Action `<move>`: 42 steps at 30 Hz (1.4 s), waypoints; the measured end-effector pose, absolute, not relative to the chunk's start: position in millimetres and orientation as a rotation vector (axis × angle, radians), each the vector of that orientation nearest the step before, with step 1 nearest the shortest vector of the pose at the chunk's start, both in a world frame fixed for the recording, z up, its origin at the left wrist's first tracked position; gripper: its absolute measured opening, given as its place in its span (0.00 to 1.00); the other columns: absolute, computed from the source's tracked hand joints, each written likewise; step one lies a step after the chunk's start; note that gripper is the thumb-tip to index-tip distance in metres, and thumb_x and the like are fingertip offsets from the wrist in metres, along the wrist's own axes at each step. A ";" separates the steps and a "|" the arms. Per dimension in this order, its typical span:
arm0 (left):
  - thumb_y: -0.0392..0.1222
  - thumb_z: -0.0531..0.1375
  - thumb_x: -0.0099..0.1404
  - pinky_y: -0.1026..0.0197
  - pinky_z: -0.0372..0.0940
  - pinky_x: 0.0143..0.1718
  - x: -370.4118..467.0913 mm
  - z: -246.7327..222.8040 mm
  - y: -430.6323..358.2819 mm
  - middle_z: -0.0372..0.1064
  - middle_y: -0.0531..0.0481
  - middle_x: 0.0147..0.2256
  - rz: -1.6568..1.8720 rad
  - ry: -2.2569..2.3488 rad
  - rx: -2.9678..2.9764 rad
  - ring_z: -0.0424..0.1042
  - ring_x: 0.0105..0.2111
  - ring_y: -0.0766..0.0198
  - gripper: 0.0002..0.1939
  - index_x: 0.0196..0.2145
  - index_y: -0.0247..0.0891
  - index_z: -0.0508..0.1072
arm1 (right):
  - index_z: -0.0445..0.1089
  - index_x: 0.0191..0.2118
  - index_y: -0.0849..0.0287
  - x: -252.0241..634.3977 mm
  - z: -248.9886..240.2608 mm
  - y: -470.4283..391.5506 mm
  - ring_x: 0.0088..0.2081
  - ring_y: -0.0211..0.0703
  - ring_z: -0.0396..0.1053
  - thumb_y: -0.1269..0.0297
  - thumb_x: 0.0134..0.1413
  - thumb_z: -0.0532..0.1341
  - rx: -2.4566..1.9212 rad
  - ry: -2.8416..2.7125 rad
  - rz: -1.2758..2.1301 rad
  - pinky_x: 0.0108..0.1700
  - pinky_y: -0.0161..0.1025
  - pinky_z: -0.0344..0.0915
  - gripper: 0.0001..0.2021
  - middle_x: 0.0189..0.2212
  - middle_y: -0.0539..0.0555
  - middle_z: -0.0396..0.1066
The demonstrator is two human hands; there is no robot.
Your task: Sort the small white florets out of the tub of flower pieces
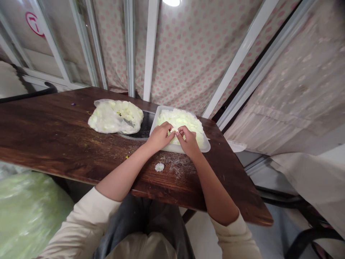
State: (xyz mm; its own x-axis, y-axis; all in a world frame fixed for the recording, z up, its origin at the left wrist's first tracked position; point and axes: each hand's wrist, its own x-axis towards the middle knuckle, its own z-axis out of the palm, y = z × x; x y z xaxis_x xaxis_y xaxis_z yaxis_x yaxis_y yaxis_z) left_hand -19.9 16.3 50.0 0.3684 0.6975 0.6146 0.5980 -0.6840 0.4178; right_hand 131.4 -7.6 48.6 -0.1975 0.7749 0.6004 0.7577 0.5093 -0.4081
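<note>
My left hand (161, 136) and my right hand (186, 138) meet over the near part of a white plastic tray (176, 148). Between their fingertips they pinch a small whitish piece (174, 130), too small to make out exactly. Pale yellow-white, thin, petal-like pieces (180, 117) fill the tray in a loose heap. On the table in front of the tray lies one small white scalloped flower-shaped piece (159, 167). Left of the tray, a clear plastic bag (107, 124) holds more of the pale pieces, its mouth spread apart.
The bag rests partly on a dark round plate (147, 124). Fine crumbs are scattered over the dark wooden table (67, 133). A big greenish plastic bag (29, 212) stands at the lower left. Glass panels with a dotted curtain (188, 57) rise behind the table.
</note>
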 end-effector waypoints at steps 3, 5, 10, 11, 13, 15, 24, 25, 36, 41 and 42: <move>0.41 0.51 0.64 0.60 0.57 0.32 -19.7 49.6 15.0 0.63 0.48 0.30 1.175 1.188 2.594 0.63 0.27 0.64 0.08 0.29 0.35 0.64 | 0.60 0.35 0.56 131.6 47.3 -7.3 0.32 0.40 0.63 0.58 0.59 0.49 -1.245 -1.970 0.001 0.40 0.38 0.52 0.09 0.28 0.49 0.65; 0.41 0.50 0.65 0.59 0.58 0.33 -19.5 48.7 15.2 0.63 0.47 0.31 1.180 1.201 2.638 0.63 0.29 0.62 0.09 0.30 0.35 0.64 | 0.60 0.33 0.57 131.3 45.5 -7.1 0.32 0.41 0.63 0.58 0.60 0.47 -1.278 -1.984 -0.055 0.41 0.39 0.51 0.10 0.27 0.50 0.65; 0.39 0.48 0.66 0.58 0.58 0.35 -19.7 47.9 16.8 0.63 0.45 0.32 1.231 1.199 2.652 0.64 0.33 0.59 0.09 0.31 0.35 0.63 | 0.59 0.33 0.57 129.1 42.5 -8.2 0.33 0.42 0.63 0.58 0.62 0.45 -1.323 -2.014 -0.179 0.41 0.41 0.49 0.12 0.28 0.51 0.65; 0.38 0.48 0.66 0.58 0.58 0.34 -19.8 48.2 16.8 0.63 0.45 0.32 1.241 1.195 2.643 0.63 0.33 0.59 0.09 0.31 0.35 0.63 | 0.59 0.35 0.57 128.7 42.4 -8.6 0.33 0.42 0.63 0.57 0.61 0.45 -1.316 -2.017 -0.183 0.41 0.41 0.49 0.12 0.28 0.51 0.66; 0.37 0.47 0.66 0.58 0.57 0.34 -20.0 48.9 16.4 0.63 0.45 0.31 1.245 1.195 2.628 0.63 0.32 0.59 0.09 0.30 0.35 0.63 | 0.60 0.37 0.57 128.4 42.8 -9.1 0.34 0.42 0.63 0.57 0.62 0.45 -1.308 -2.029 -0.185 0.42 0.41 0.48 0.12 0.29 0.51 0.66; 0.37 0.47 0.66 0.58 0.57 0.34 -20.1 49.4 15.7 0.62 0.46 0.31 1.226 1.210 2.632 0.62 0.32 0.59 0.09 0.29 0.35 0.63 | 0.60 0.37 0.57 128.3 43.2 -9.4 0.35 0.43 0.63 0.58 0.62 0.43 -1.316 -2.049 -0.200 0.41 0.41 0.48 0.13 0.29 0.51 0.66; 0.37 0.46 0.65 0.56 0.55 0.35 -19.6 50.0 13.4 0.64 0.45 0.32 1.090 1.312 2.738 0.61 0.34 0.57 0.09 0.30 0.37 0.63 | 0.59 0.32 0.57 127.3 42.0 -10.0 0.34 0.44 0.61 0.62 0.63 0.42 -1.344 -2.102 -0.241 0.40 0.41 0.48 0.13 0.28 0.52 0.66; 0.37 0.46 0.65 0.56 0.55 0.35 -19.4 50.3 13.1 0.64 0.45 0.32 1.082 1.319 2.739 0.62 0.34 0.56 0.09 0.30 0.37 0.63 | 0.58 0.31 0.56 127.2 41.9 -10.0 0.34 0.44 0.61 0.62 0.63 0.42 -1.347 -2.102 -0.240 0.40 0.41 0.48 0.12 0.28 0.52 0.66; 0.36 0.48 0.64 0.55 0.54 0.35 -20.2 52.6 11.1 0.67 0.45 0.33 1.022 1.309 2.755 0.63 0.35 0.56 0.08 0.29 0.37 0.64 | 0.55 0.27 0.56 129.4 43.9 -9.2 0.31 0.42 0.59 0.68 0.60 0.42 -1.289 -2.130 -0.122 0.39 0.38 0.49 0.12 0.24 0.49 0.62; 0.37 0.47 0.64 0.55 0.54 0.34 -19.7 53.6 9.9 0.68 0.46 0.32 1.005 1.333 2.757 0.63 0.35 0.55 0.09 0.29 0.37 0.64 | 0.54 0.26 0.56 130.2 44.6 -8.3 0.30 0.40 0.59 0.67 0.60 0.43 -1.282 -2.135 -0.097 0.37 0.38 0.49 0.12 0.23 0.48 0.61; 0.37 0.47 0.64 0.55 0.53 0.34 -19.3 53.5 9.5 0.68 0.46 0.32 1.003 1.345 2.754 0.64 0.35 0.55 0.09 0.29 0.37 0.64 | 0.54 0.26 0.56 130.3 44.7 -8.0 0.29 0.40 0.59 0.66 0.60 0.43 -1.282 -2.134 -0.097 0.37 0.37 0.49 0.12 0.23 0.48 0.61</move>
State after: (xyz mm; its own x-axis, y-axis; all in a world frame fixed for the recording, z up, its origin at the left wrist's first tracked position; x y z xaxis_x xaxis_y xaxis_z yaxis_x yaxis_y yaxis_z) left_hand -19.3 9.5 53.5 0.4594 0.6854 0.5650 0.7370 -0.6491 0.1882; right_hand 130.3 -8.0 44.7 -0.3204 0.7682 0.5542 0.8152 0.5216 -0.2518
